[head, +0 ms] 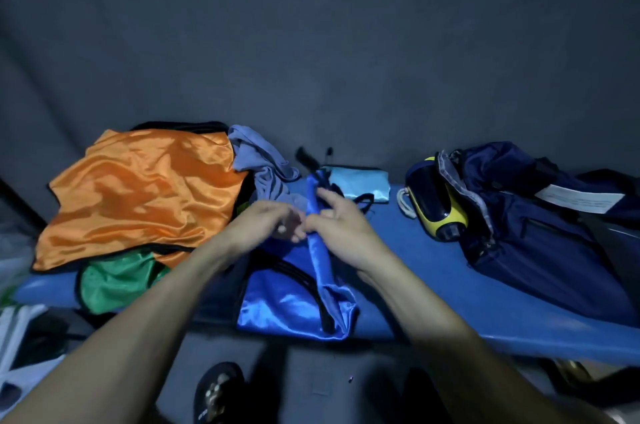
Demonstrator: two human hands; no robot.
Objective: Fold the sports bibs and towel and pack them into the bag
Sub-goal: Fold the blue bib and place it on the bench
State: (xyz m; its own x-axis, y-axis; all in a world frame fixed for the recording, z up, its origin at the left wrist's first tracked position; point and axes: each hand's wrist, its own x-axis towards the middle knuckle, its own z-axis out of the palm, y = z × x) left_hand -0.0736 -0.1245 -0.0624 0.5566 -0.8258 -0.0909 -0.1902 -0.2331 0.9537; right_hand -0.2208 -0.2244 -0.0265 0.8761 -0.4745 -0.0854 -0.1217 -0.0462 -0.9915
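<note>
Clearly little is packed yet, judging by how things lie. At the left, an orange bib (pixel 138 195) sprawls unfolded over a green bib (pixel 114 285) on the blue bench (pixel 433 250), with a grey towel (pixel 259 164) crumpled behind. In the middle, the left hand (pixel 263 226), blurred, has its fingers curled at a glossy blue bib (pixel 298 306), and the right hand (pixel 336 226) pinches a bunched strip of it; its lower part lies on the bench's near edge. At the right, the navy bag (pixel 540 226) gapes open, no bib visible inside.
</note>
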